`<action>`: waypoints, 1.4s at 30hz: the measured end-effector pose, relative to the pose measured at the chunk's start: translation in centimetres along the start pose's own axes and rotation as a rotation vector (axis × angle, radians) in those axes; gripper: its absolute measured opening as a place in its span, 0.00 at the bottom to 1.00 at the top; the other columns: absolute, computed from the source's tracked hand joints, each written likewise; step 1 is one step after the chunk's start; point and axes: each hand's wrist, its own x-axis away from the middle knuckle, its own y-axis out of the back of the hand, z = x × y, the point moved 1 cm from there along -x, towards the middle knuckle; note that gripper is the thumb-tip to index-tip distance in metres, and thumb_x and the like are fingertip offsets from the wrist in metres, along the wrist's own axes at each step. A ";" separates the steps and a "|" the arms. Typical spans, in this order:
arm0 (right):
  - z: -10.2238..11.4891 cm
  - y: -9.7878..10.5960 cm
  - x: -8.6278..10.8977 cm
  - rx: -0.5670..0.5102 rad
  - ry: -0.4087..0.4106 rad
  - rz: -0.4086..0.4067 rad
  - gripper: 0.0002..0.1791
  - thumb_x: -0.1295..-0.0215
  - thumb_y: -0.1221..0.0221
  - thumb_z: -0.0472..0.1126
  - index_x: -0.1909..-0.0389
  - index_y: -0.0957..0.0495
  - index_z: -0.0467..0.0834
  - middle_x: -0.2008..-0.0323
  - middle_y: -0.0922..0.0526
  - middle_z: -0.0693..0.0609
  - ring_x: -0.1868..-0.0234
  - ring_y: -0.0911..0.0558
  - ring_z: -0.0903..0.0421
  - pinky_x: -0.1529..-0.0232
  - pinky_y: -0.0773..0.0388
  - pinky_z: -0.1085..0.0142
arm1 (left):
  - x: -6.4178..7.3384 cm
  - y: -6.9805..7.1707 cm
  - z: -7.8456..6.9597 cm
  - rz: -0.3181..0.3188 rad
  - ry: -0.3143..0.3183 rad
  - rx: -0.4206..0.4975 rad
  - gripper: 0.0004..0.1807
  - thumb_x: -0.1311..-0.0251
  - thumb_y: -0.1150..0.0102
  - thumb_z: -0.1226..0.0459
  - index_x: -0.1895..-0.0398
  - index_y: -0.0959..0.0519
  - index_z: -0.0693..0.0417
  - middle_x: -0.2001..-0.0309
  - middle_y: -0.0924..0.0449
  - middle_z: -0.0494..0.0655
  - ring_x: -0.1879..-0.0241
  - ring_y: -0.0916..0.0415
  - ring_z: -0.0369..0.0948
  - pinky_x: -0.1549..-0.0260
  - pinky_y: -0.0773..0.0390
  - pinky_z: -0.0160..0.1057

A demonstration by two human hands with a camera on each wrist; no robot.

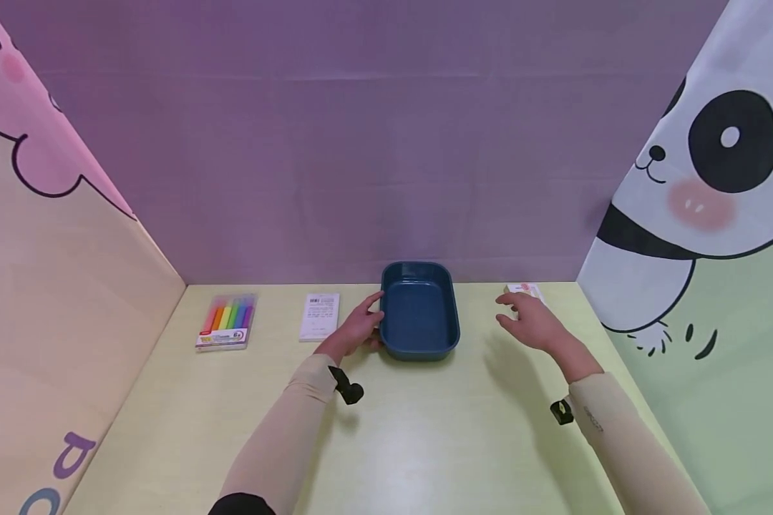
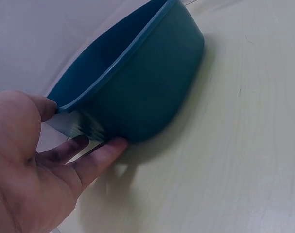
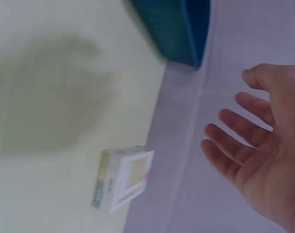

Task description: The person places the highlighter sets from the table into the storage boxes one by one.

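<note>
A dark blue plastic tray (image 1: 419, 315), deep with rounded corners, sits near the back of the table. My left hand (image 1: 358, 327) grips its left side. In the left wrist view the thumb is at the rim of the tray (image 2: 152, 82), with fingertips (image 2: 119, 144) low against the outer wall. To the right of the tray, my right hand (image 1: 530, 322) hovers with loosely spread fingers and holds nothing. Just beyond it lies a small white box (image 1: 524, 289), partly hidden by the hand; the right wrist view shows more of the box (image 3: 130, 177), with a yellowish panel.
A clear case of coloured markers (image 1: 227, 322) lies on the left of the table (image 1: 419, 436). Between it and the tray is a white printed card or pad (image 1: 320, 317). A purple backdrop (image 1: 386, 143) rises behind the table, and printed panels flank both sides.
</note>
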 end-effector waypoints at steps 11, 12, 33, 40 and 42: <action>-2.7 0.3 -0.7 -0.086 -0.056 -0.138 0.16 0.35 0.43 0.34 0.49 0.25 0.30 0.48 0.23 0.32 0.49 0.24 0.34 0.49 0.28 0.45 | 0.1 -0.3 -0.4 -0.015 -0.012 -0.016 0.31 0.26 0.58 0.65 0.23 0.50 0.40 0.39 0.36 0.70 0.53 0.22 0.61 0.66 0.19 0.55; -2.9 0.3 -0.7 -0.089 -0.073 -0.137 0.17 0.35 0.43 0.35 0.49 0.25 0.30 0.48 0.24 0.32 0.48 0.24 0.34 0.49 0.28 0.45 | 0.1 -0.3 -0.3 -0.017 -0.011 -0.016 0.31 0.26 0.58 0.65 0.23 0.50 0.40 0.40 0.36 0.70 0.53 0.21 0.61 0.66 0.19 0.55; -7.2 -0.7 -1.3 -0.010 -0.304 -0.161 0.33 0.38 0.40 0.45 0.41 0.33 0.25 0.45 0.33 0.23 0.44 0.33 0.27 0.42 0.37 0.40 | 0.8 -0.4 -0.3 -0.055 -0.039 -0.002 0.30 0.26 0.56 0.64 0.24 0.46 0.39 0.47 0.32 0.65 0.65 0.18 0.52 0.76 0.18 0.46; -7.7 -1.4 -1.0 -0.025 -0.432 -0.102 0.41 0.39 0.39 0.50 0.35 0.42 0.28 0.39 0.42 0.21 0.41 0.40 0.23 0.42 0.39 0.37 | 0.7 -0.6 0.1 -0.045 -0.036 0.000 0.30 0.26 0.56 0.64 0.24 0.46 0.40 0.47 0.32 0.65 0.63 0.18 0.53 0.75 0.18 0.46; -8.1 -1.6 -0.8 -0.007 -0.465 -0.076 0.43 0.38 0.40 0.52 0.33 0.44 0.29 0.38 0.43 0.22 0.41 0.40 0.24 0.43 0.38 0.36 | 0.7 -0.7 0.1 -0.052 -0.039 -0.006 0.30 0.26 0.56 0.64 0.24 0.46 0.40 0.48 0.32 0.65 0.64 0.18 0.52 0.74 0.18 0.46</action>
